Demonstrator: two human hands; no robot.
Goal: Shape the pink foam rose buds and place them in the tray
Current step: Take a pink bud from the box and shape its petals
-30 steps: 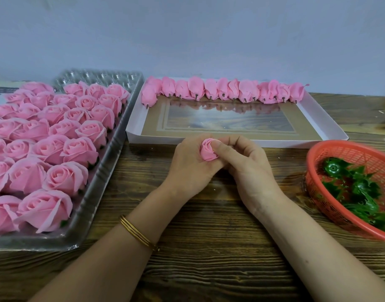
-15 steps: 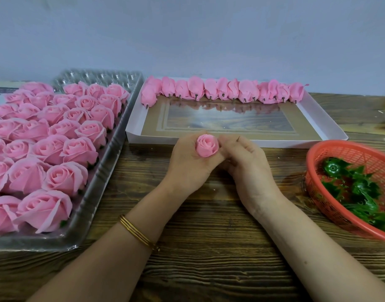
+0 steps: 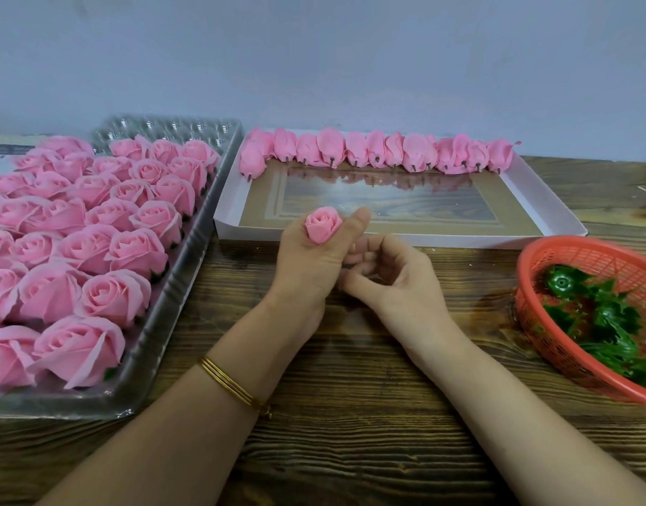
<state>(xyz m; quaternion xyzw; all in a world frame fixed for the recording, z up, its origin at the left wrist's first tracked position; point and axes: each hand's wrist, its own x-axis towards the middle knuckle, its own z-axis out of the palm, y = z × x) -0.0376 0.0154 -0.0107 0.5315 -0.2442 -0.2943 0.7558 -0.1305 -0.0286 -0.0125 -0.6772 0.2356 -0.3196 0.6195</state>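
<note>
- Probably the left-side risk is crowding: pushing another flower into the clear ribbed plastic tray (image 3: 190,250) could crush the packed pink foam roses (image 3: 95,250) around its few free cells.
- Squeezed too hard, the small pink foam rose bud (image 3: 323,225) could dent; it stands upright in the left hand (image 3: 306,264), fingers and thumb curled round its base, over the wooden table (image 3: 350,414).
- Rightward, the right hand (image 3: 394,279) hangs loosely curled against the left, apparently holding nothing.

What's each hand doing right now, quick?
Left hand: grips the pink rose bud, bloom facing up.
Right hand: fingers loosely curled, holding nothing visible.
</note>
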